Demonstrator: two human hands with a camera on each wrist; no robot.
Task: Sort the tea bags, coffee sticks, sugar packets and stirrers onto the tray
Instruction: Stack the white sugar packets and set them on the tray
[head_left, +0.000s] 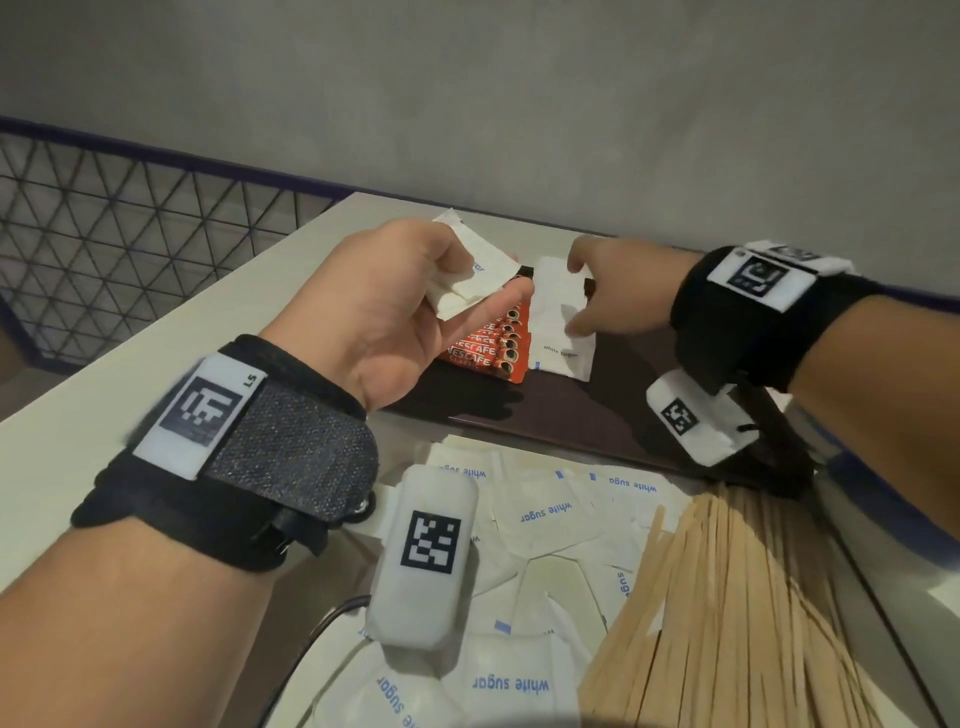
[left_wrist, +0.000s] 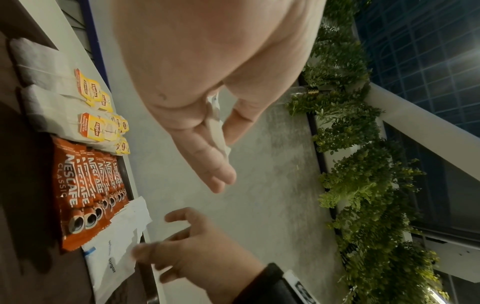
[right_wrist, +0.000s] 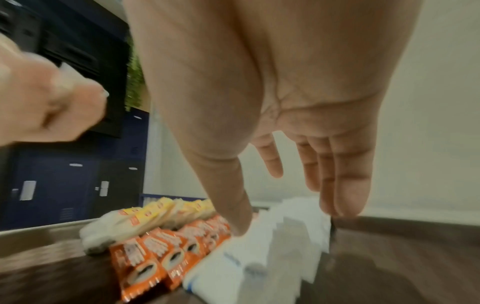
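Observation:
A dark brown tray (head_left: 571, 415) holds Lipton tea bags (left_wrist: 96, 115), a row of orange Nescafe coffee sticks (head_left: 488, 348) and a stack of white sugar packets (head_left: 563, 353). My left hand (head_left: 483, 288) hovers above the coffee sticks and pinches a few white sugar packets (head_left: 488, 270) between thumb and fingers. My right hand (head_left: 576, 296) rests on the tray's sugar stack (right_wrist: 285, 236) with straight fingers, the thumb at its near end and the fingertips at its far end. In the head view my left hand hides the tea bags.
Several loose sugar packets (head_left: 545, 519) lie on the white table (head_left: 260, 312) in front of the tray. A fan of wooden stirrers (head_left: 727, 597) lies at the front right. A grey wall stands right behind the tray, and a wire-mesh railing (head_left: 104, 234) is off the table's left edge.

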